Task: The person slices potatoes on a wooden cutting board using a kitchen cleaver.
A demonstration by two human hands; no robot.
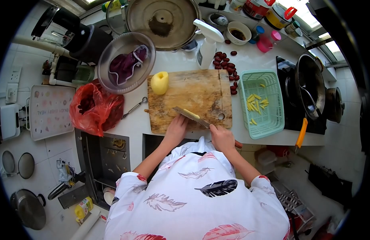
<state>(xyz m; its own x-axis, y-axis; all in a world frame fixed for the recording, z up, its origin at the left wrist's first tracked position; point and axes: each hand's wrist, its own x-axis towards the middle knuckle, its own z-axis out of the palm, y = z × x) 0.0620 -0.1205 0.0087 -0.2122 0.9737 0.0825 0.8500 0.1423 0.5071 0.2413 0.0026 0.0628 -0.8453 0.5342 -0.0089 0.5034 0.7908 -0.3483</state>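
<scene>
On the wooden cutting board (181, 90), a kitchen knife (189, 115) lies tilted across the lower middle. My right hand (222, 138) grips its handle, whose reddish end shows below the hand. My left hand (177, 127) is closed at the near side of the blade; the blade hides what its fingertips hold, if anything. Just beyond the blade shows a pale yellow piece (192, 114). A larger peeled yellow fruit or vegetable (159, 83), hollowed at the top, rests at the board's upper left. Right of the board, a mint-green basket (267, 130) holds several yellow strips (255, 105).
Dark red dates (225, 62) lie behind the board beside a white spray bottle (207, 44). Leftward are a red plastic bag (97, 114), a clear bowl (147, 72) with purple cloth, and a spoon (135, 108). A wok (311, 86) stands on the stove at right. The sink (109, 154) is front left.
</scene>
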